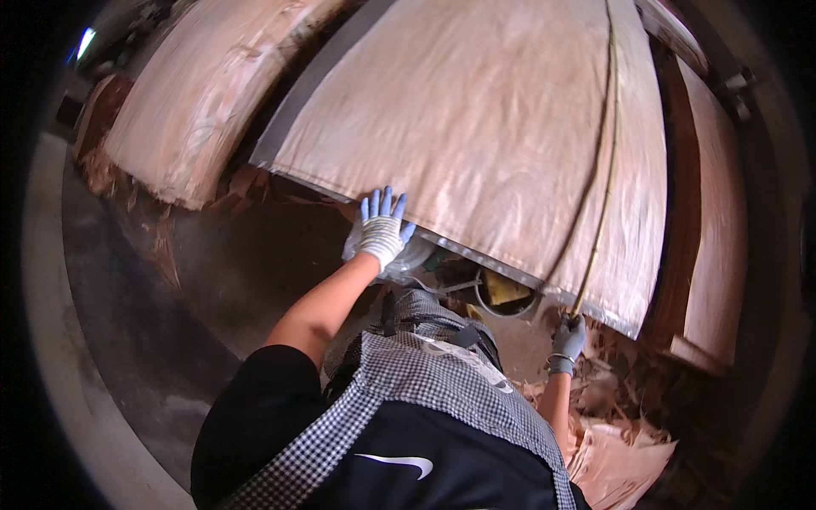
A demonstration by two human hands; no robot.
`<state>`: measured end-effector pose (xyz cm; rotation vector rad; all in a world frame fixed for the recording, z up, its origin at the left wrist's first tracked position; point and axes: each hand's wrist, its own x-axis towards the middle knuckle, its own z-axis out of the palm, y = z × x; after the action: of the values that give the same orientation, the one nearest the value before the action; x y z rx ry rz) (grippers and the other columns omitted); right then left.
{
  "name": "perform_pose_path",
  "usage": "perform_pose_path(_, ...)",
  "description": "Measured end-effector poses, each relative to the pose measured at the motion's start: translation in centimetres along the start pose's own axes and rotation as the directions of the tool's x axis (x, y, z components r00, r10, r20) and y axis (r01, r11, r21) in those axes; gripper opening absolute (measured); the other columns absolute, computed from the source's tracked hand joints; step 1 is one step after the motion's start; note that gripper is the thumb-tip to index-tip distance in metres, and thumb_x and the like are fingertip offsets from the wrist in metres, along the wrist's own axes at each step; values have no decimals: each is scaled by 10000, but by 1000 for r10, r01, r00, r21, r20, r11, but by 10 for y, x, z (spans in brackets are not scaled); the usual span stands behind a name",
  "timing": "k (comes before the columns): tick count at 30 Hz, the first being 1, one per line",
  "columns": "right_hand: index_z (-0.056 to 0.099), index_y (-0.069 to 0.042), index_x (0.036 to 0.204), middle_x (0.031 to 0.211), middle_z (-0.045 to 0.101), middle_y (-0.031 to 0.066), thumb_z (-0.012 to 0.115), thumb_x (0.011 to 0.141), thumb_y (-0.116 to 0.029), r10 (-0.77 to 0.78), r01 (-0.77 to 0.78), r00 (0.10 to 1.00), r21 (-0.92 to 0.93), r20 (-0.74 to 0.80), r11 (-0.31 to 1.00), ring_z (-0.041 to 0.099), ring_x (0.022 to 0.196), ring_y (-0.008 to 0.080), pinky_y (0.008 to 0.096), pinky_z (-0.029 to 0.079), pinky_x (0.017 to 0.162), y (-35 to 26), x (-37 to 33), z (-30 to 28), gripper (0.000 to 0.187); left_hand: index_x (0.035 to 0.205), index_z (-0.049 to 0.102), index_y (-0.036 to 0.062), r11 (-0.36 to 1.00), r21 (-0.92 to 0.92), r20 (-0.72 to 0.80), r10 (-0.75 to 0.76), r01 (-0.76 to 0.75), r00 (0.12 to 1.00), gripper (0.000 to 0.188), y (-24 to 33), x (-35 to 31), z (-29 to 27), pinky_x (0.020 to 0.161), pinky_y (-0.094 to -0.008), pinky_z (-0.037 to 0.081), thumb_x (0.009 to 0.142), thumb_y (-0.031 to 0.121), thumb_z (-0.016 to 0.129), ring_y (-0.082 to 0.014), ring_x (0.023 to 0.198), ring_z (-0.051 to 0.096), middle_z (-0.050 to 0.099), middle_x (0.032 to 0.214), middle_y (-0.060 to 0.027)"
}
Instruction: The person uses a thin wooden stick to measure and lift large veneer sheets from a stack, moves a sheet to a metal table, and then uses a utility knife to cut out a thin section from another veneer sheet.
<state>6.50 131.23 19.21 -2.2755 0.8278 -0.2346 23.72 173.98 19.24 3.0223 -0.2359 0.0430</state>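
A large sheet of pale pinkish-brown wood veneer lies on a table in front of me. My left hand, in a striped glove with blue fingers, rests on the sheet's near edge, its fingers spread. At the near right corner my right hand, in a grey glove, is closed round the near end of a long thin stick. The stick runs away from me over the right part of the sheet, with a dark line, probably its shadow, beside it. The fingertips of my right hand are partly hidden.
Another stack of veneer with ragged edges stands at the left, and a further stack at the right. Under the near edge sits a round bucket with something yellow inside. Torn veneer scraps litter the floor at the lower right.
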Motion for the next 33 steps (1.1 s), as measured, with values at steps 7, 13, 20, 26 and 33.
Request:
perform_pose_path(7,552,14,1103,767,611,177,575,843,-202,-218,197,968,-164,-122,966,578,667,303,366,464,632,-29,35,13,339,1384,315,101,976,-61,-14,-211,209,977,708,-36,25,9,1076,-545,66,815,466,526,-392,1345,153,203,1455,-206)
perform_pose_path(13,460,36,1218,1195,506,258,596,805,-219,-123,102,991,-286,-57,953,442,1132,401,424,360,957,2,64,46,503,1394,282,91,983,-15,17,-182,183,983,778,-38,38,9,1067,-557,68,783,491,550,-426,1333,138,167,1456,-219)
perform_pose_path(20,519,33,1075,1167,512,243,608,770,-168,-113,94,991,-221,-76,971,448,1104,392,415,375,937,-21,58,28,376,1376,341,117,977,-30,18,-211,211,977,706,-38,51,5,1075,-541,74,803,486,526,-390,1335,175,213,1456,-192)
perform_pose_path(26,533,-60,827,572,542,61,614,833,-130,277,-374,926,526,256,764,488,398,199,335,398,378,-44,10,20,108,1387,330,143,999,0,-8,-41,41,999,691,-21,30,2,1079,-540,63,800,444,535,-398,1336,167,202,1461,-183)
perform_pose_path(33,516,-60,807,536,465,-8,591,843,-109,-4,-125,981,654,192,746,407,356,88,233,319,325,-94,-15,25,97,1395,300,123,998,-4,112,-61,62,992,720,-16,34,5,1075,-549,47,802,455,536,-401,1345,143,184,1467,-188)
